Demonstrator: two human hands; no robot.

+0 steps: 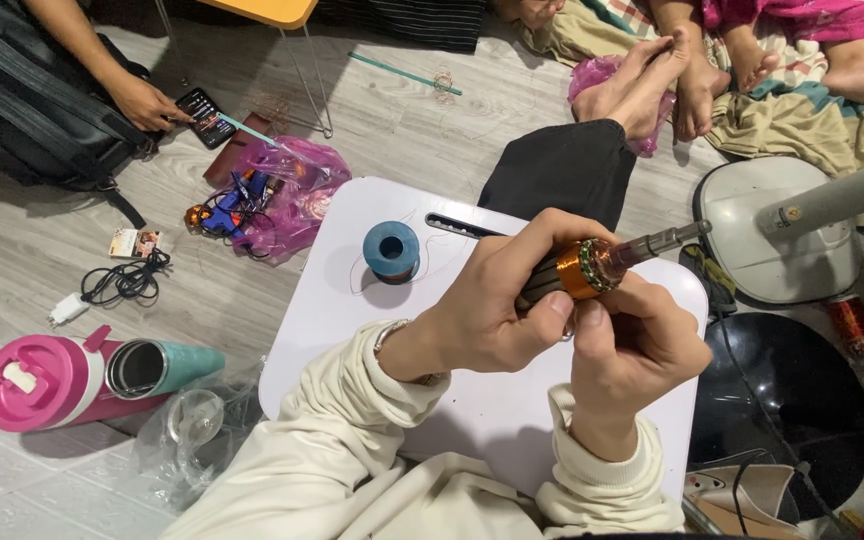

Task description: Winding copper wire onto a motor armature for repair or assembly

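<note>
Together, both hands' fingers clamp a cylindrical copper-wound motor rotor [584, 270] above the smooth white table [352, 300].

- A blue spool of thin wire [391, 251] stands on the white lap table [472, 410], left of both hands.
- A pink-lidded teal flask [82, 376] lies on the floor left of the table.
- A white fan base [752, 235] sits right of the table.

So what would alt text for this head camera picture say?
Both hands, left hand and right hand, grip a motor rotor with copper windings above a small white table. A blue wire spool stands on it.
</note>
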